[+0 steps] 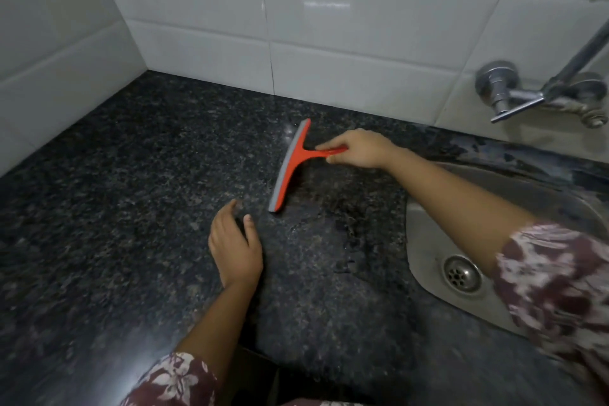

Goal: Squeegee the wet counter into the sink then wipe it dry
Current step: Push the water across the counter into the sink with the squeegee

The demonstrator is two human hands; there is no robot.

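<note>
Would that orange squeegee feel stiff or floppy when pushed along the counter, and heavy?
Probably light: the right hand holds the squeegee by its thin handle alone. Its orange frame looks like moulded plastic, so likely stiff; the grey blade strip probably flexes. It should glide on the glossy counter.

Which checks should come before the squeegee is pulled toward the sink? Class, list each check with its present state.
1. Squeegee held: the right grip pinches its red handle. Ok.
2. Blade flat on the counter along its whole edge: cannot tell.
3. Path to the sink: only wet counter lies between the blade and the rim. Ok.
4. Left grip out of the way: it holds nothing and lies left of the blade, on the side away from the sink. Ok.
5. Drain unplugged: the holes show. Ok.
6. Drying cloth ready: none in view. Not ok.
</note>
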